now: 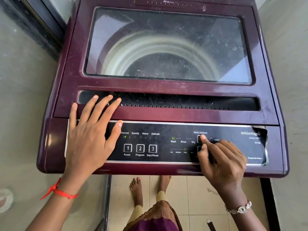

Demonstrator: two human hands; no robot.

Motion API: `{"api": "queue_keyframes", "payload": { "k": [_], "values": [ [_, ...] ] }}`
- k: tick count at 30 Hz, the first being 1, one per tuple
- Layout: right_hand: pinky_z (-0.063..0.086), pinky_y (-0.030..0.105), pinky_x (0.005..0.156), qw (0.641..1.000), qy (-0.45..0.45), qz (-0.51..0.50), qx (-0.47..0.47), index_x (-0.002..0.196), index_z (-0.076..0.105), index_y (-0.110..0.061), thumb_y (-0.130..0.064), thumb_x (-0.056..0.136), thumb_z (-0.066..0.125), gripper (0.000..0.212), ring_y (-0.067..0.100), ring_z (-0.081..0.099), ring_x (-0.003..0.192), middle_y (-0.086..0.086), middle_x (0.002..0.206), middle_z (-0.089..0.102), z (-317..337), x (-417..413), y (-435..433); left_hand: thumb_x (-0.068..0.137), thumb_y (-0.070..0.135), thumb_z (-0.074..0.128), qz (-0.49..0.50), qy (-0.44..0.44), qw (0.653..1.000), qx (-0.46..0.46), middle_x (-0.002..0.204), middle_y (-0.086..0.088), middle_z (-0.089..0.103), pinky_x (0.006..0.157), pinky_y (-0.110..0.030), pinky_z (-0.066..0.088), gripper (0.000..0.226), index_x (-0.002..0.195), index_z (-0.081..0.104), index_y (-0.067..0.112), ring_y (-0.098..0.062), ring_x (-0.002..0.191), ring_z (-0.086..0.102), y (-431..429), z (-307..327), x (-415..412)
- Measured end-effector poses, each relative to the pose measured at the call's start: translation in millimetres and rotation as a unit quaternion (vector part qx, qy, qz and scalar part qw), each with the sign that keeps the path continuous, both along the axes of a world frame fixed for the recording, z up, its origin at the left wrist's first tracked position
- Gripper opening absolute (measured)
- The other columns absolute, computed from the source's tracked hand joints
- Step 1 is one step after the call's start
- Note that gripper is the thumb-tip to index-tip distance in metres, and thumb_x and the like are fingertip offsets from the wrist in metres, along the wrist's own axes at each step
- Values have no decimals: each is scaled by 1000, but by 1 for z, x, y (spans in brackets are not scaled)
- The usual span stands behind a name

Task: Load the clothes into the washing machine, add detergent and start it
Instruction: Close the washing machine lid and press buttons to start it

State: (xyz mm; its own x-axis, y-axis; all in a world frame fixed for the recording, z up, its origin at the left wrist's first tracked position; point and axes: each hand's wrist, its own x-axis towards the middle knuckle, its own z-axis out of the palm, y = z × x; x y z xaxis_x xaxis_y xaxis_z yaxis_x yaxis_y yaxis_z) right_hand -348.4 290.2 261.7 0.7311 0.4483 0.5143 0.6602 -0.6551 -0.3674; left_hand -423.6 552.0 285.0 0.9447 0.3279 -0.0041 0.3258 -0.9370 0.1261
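head view: the washing machine (160, 84) fills the centre, lid shut, long axis running 6 to 12 o'clock, control panel (166, 144) nearest. left hand (93, 134) lies flat, fingers spread, at panel's 9 o'clock; right hand (221, 157), fingers curled, forefinger pressing a wash-options button (199, 139) at 3 o'clock.

Your one head view, looking steeply down, close over the washing machine (166, 80), your feet (150, 189) at bottom edge.

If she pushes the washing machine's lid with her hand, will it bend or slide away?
Probably not. The lid looks like a stiff frame around a hard clear window, so it should not flop. It lies flat and closed on the machine, so her left hand resting there likely will not shift it.
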Motion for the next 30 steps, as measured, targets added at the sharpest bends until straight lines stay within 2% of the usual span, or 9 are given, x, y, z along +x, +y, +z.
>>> {"api": "queue_keyframes", "payload": {
  "k": [5,11,14,16,20,23,30],
  "values": [
    [26,29,46,1000,1,-4,8,75,71,5,-5,85,51,25,20,32,40,6,42,38,0,0,1,92,44,26,1,-4,1000,4,146,5,40,116,-47,8,53,141,36,27,-21,139,30,1,-1,-1],
    [29,32,41,1000,-12,-15,3,70,70,4,-5,85,51,26,22,33,39,6,41,38,0,-1,4,93,44,25,-4,-4,1000,12,147,7,37,115,-47,9,53,142,34,28,-19,139,29,3,-1,-1],
    [26,27,45,1000,4,-11,23,68,70,4,-6,85,50,28,17,28,42,6,42,37,1,-2,3,93,45,22,-9,1,1000,19,148,8,36,115,-47,9,53,143,33,29,-19,139,28,4,-2,-1],
    [24,22,49,999,23,6,40,73,71,4,-8,87,50,29,12,25,49,5,44,37,5,-2,4,93,45,21,-10,1,1000,21,148,9,36,115,-47,9,53,143,32,29,-18,139,29,5,-2,-1],
    [30,26,48,994,12,113,5,97,71,-2,-14,89,51,25,13,31,47,1,48,43,14,-15,18,93,46,20,-7,0,1000,24,147,9,37,115,-48,11,54,143,32,30,-18,139,29,5,-3,-2],
    [33,26,45,983,-4,181,-33,96,73,-4,-17,88,53,25,15,38,44,-2,48,45,11,-29,40,93,46,20,-9,1,1000,22,148,9,37,115,-48,10,54,143,31,30,-18,139,29,4,-3,-1],
    [34,27,41,985,-14,170,-33,89,75,-6,-16,83,58,21,16,37,42,-2,45,43,-2,-32,57,93,46,21,-8,-9,1000,13,148,10,37,115,-47,10,53,143,32,31,-17,140,28,5,-6,-3]
  ]
}}
